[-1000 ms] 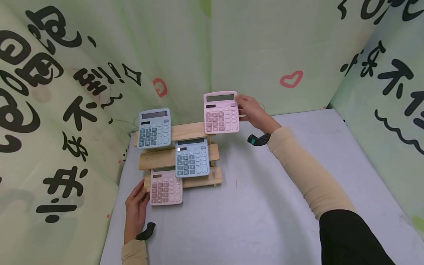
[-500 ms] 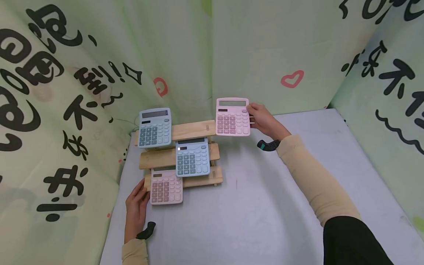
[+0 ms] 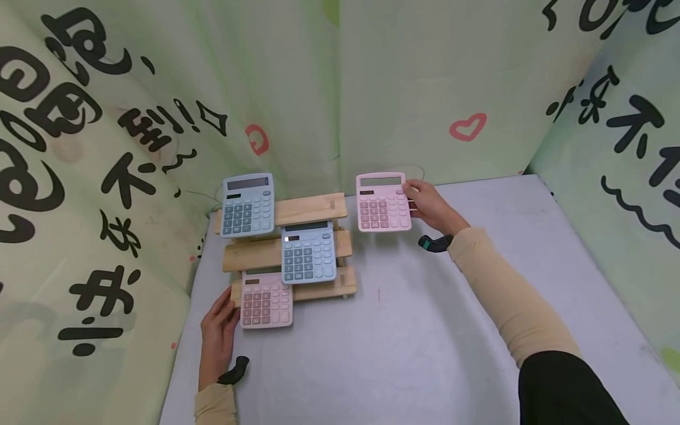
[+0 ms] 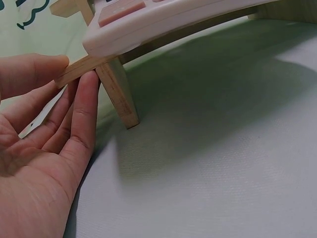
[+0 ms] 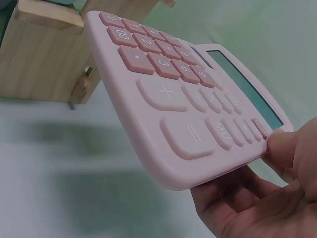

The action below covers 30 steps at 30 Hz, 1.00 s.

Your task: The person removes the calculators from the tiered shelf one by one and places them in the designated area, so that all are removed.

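Note:
My right hand (image 3: 432, 206) holds a pink calculator (image 3: 383, 203) by its right edge, thumb on the front and fingers behind, as the right wrist view shows. The calculator is in the air, to the right of a tiered wooden rack (image 3: 313, 208). My left hand (image 3: 219, 327) grips the left end of the rack's lowest slat (image 4: 79, 69) between thumb and fingers. Just beside it, a second pink calculator (image 3: 267, 301) leans on that bottom tier. One blue calculator (image 3: 247, 206) stands at the left of the top tier, and another blue calculator (image 3: 309, 254) on the middle tier.
The rack stands on a table with a pale cloth (image 3: 414, 342). Green-white curtains (image 3: 393, 88) with black lettering and red hearts enclose the back and both sides. A thin cord (image 3: 199, 195) runs behind the rack's left end.
My right hand has carried the pink calculator right and down, off the top tier's right end, which now shows bare. The left hand and the other calculators have stayed put.

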Available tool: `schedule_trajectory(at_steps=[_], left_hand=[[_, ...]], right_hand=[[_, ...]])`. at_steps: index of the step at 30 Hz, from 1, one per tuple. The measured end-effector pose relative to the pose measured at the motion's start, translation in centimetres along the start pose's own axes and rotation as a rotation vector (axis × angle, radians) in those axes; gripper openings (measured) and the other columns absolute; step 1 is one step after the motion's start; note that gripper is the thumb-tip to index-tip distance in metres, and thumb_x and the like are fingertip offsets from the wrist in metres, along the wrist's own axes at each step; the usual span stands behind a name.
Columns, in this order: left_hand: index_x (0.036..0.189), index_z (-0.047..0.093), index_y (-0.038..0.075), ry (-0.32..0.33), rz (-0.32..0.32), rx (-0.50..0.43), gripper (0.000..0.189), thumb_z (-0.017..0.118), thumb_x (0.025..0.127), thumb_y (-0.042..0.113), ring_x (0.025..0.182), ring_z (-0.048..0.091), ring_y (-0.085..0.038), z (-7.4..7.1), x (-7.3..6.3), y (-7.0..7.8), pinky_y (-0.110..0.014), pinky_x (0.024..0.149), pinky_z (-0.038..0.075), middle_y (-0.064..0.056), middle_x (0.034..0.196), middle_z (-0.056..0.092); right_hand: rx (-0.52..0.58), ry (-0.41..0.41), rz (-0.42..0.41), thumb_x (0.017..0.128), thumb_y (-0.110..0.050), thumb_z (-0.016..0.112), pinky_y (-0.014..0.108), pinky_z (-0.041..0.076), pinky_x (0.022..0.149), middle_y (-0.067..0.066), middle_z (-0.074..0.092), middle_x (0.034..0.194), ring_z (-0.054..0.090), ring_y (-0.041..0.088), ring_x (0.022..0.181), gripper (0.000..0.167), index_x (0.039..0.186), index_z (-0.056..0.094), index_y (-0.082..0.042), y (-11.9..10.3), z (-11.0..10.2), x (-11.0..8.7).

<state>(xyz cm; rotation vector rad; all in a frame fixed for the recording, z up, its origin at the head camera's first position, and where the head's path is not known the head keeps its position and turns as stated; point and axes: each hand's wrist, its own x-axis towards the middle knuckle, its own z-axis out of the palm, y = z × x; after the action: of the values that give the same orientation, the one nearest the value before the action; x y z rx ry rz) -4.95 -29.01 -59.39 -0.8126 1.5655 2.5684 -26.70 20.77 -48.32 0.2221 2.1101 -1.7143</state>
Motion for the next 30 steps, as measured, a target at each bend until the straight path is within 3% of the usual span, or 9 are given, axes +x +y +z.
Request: schedule_trajectory(at_steps=[5, 13, 20, 30], left_hand=[[0.16, 0.043, 0.013, 0.008, -0.003, -0.009, 0.053, 0.055, 0.108, 0.01, 0.134, 0.056, -0.006, -0.2, 0.2, -0.1, -0.017, 0.102, 0.053, -0.001, 0.159, 0.043], [0.16, 0.042, 0.014, 0.007, 0.008, 0.017, 0.053, 0.053, 0.109, 0.01, 0.134, 0.054, -0.004, -0.4, 0.3, -0.3, -0.016, 0.102, 0.052, -0.002, 0.164, 0.038], [0.161, 0.041, 0.012, -0.011, 0.026, 0.023, 0.054, 0.055, 0.108, 0.011, 0.133, 0.056, -0.005, -0.4, 0.4, -0.4, -0.017, 0.103, 0.052, -0.002, 0.16, 0.042], [0.16, 0.041, 0.011, 0.0, 0.017, 0.009, 0.054, 0.056, 0.108, 0.011, 0.131, 0.057, -0.006, -0.3, 0.6, -0.3, -0.017, 0.101, 0.053, 0.002, 0.151, 0.05]], right_hand=[[-0.034, 0.002, 0.037, 0.113, -0.042, 0.037, 0.037, 0.052, 0.104, 0.018, 0.05, 0.146, 0.056, 0.028, 0.118, 0.059, 0.164, 0.028, -0.013, 1.8, -0.1, 0.6], [-0.086, -0.002, 0.07, 0.115, -0.036, 0.034, 0.035, 0.052, 0.097, 0.019, 0.049, 0.143, 0.053, 0.028, 0.117, 0.057, 0.164, 0.026, -0.009, 4.3, 0.1, 1.2], [-0.113, 0.034, 0.105, 0.115, -0.035, 0.035, 0.043, 0.048, 0.11, 0.022, 0.046, 0.15, 0.05, 0.031, 0.123, 0.057, 0.165, 0.023, -0.01, 5.3, 0.3, 1.4], [-0.127, 0.035, 0.107, 0.115, -0.033, 0.033, 0.036, 0.047, 0.096, 0.021, 0.047, 0.146, 0.048, 0.03, 0.119, 0.054, 0.163, 0.025, -0.009, 6.1, 0.9, 1.6]])
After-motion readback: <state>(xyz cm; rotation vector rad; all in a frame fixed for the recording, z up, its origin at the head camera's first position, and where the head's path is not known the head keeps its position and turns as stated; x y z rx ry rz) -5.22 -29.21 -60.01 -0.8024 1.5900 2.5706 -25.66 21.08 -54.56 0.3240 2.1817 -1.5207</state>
